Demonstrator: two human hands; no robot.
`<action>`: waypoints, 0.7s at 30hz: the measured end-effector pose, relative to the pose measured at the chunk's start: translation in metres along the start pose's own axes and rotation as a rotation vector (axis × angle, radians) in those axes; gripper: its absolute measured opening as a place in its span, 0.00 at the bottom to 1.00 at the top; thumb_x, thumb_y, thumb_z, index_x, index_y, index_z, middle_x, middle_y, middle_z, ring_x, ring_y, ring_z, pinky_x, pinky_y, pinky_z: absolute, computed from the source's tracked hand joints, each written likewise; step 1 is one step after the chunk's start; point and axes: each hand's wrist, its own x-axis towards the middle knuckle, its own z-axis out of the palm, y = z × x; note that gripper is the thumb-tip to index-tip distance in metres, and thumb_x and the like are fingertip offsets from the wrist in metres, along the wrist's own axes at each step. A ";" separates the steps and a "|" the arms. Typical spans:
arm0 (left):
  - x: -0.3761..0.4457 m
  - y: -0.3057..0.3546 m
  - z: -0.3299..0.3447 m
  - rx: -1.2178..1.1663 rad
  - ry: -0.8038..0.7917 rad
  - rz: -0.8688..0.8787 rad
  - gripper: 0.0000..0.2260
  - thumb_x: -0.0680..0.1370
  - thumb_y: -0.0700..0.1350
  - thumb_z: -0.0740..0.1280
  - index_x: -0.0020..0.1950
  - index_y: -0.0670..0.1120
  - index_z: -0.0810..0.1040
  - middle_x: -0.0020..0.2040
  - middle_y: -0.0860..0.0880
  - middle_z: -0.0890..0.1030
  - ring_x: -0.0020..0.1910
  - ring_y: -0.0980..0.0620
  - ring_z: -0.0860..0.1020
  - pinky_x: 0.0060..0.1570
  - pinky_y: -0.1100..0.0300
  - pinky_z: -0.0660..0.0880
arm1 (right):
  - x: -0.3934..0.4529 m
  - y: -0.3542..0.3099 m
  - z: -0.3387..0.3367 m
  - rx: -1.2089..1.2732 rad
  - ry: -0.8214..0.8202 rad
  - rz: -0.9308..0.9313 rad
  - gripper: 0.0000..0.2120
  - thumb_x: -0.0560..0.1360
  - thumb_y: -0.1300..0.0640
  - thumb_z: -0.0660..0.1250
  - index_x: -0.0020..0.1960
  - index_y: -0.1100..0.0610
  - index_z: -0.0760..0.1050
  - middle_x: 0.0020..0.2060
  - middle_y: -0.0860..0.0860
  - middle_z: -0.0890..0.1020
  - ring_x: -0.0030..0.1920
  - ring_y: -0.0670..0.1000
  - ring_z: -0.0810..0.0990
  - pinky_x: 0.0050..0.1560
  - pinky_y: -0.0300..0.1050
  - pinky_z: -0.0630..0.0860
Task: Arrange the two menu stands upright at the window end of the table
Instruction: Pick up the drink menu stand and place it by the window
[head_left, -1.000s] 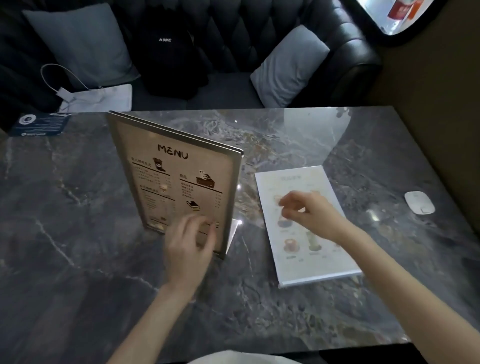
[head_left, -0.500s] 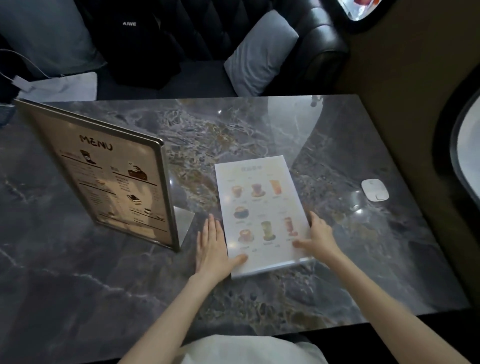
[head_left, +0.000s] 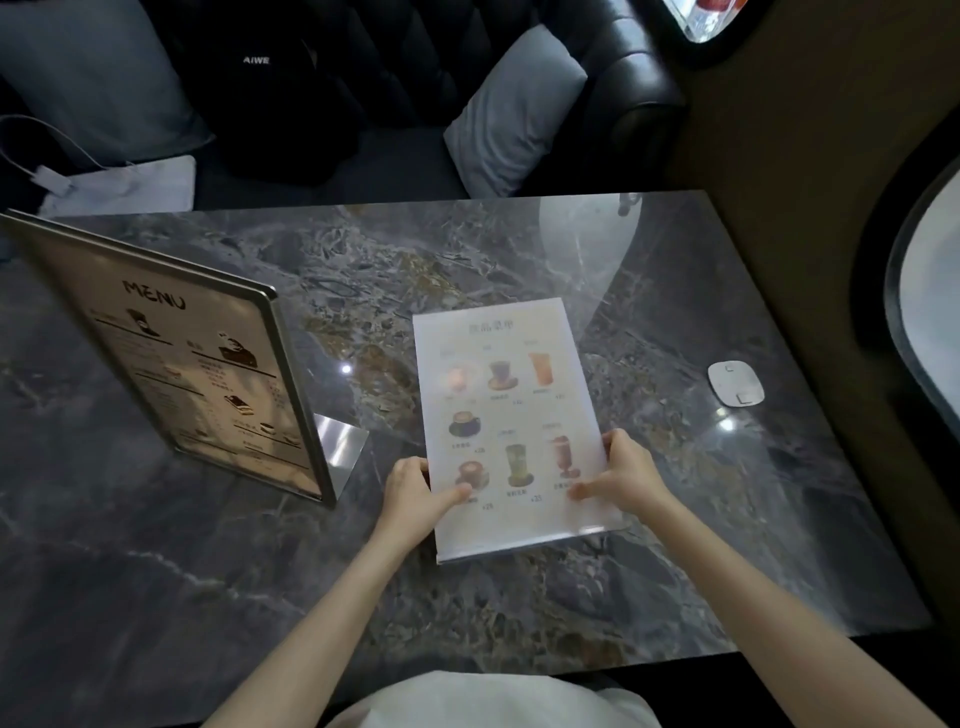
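Both hands, left hand (head_left: 413, 493) and right hand (head_left: 623, 475), are gripping the white drinks menu stand (head_left: 501, 410), fingers clamped on its side edges, beside the upright framed menu stand (head_left: 171, 358) on the worktop (head_left: 156, 571).

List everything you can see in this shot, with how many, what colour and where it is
Framed menu stand: one, beige with metal frame, upright on the table's left.
Drinks menu stand: one, white and clear, lying at table centre, gripped by both hands.
Table: one, dark grey marble.
White puck: one, near the table's window edge.
Cushions: two, grey, on the sofa.
Sofa: one, black leather, beyond the table.
Black bag: one, on the sofa.
White pad with cable: one, sofa's left.
Windows: two, on the right.
Left hand: on the drinks menu's left edge.
Right hand: on its right edge.
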 end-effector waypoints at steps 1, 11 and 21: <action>0.000 0.003 -0.002 -0.038 0.014 -0.009 0.20 0.67 0.52 0.75 0.53 0.43 0.74 0.55 0.47 0.76 0.56 0.49 0.75 0.47 0.61 0.74 | -0.002 -0.001 -0.002 0.023 0.007 0.006 0.31 0.55 0.55 0.81 0.50 0.56 0.67 0.49 0.53 0.77 0.48 0.55 0.77 0.50 0.58 0.78; 0.016 0.067 -0.008 -0.241 0.047 0.108 0.13 0.72 0.53 0.70 0.49 0.46 0.76 0.48 0.46 0.82 0.48 0.47 0.81 0.49 0.48 0.79 | -0.017 0.007 -0.033 0.434 0.159 -0.056 0.24 0.58 0.63 0.78 0.50 0.58 0.72 0.49 0.54 0.80 0.48 0.54 0.79 0.41 0.49 0.79; 0.038 0.152 0.043 -0.280 -0.004 0.278 0.19 0.77 0.60 0.59 0.52 0.45 0.75 0.43 0.53 0.79 0.47 0.49 0.79 0.46 0.54 0.76 | -0.034 0.056 -0.064 0.740 0.199 -0.244 0.13 0.69 0.65 0.70 0.42 0.46 0.78 0.43 0.46 0.83 0.44 0.43 0.82 0.38 0.35 0.80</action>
